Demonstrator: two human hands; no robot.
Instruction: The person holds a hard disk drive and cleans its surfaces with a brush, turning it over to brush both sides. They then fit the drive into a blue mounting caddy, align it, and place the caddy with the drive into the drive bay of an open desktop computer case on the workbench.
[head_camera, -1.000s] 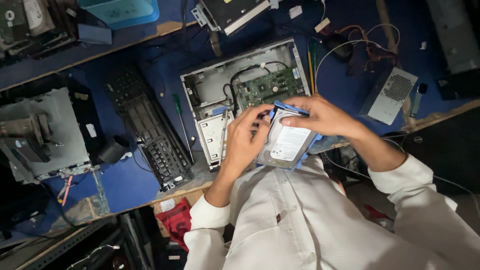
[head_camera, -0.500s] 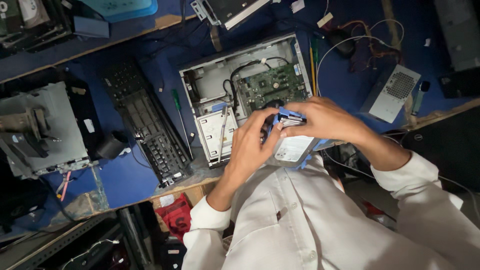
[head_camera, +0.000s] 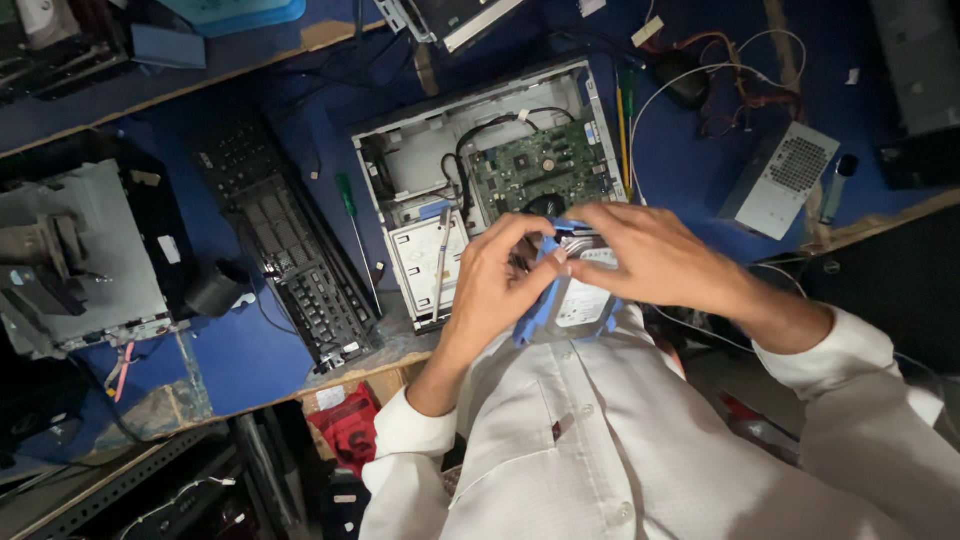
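Observation:
My left hand (head_camera: 497, 283) and my right hand (head_camera: 645, 255) both grip a hard drive (head_camera: 583, 298), silver with a white label, set in a blue plastic bracket (head_camera: 535, 316). I hold it close to my chest, just in front of an open desktop computer case (head_camera: 490, 175) lying on the blue bench. Inside the case a green circuit board (head_camera: 537, 167) and black cables show. My fingers cover the drive's upper edge.
A black keyboard (head_camera: 290, 260) lies left of the case, with a green-handled screwdriver (head_camera: 352, 215) between them. A grey power supply (head_camera: 780, 180) with loose wires sits at the right. Another opened grey metal unit (head_camera: 85, 255) rests at the far left.
Both hands stay on the drive. It has tilted a little and moved closer to the case, and my fingers have shifted along the blue bracket's top edge.

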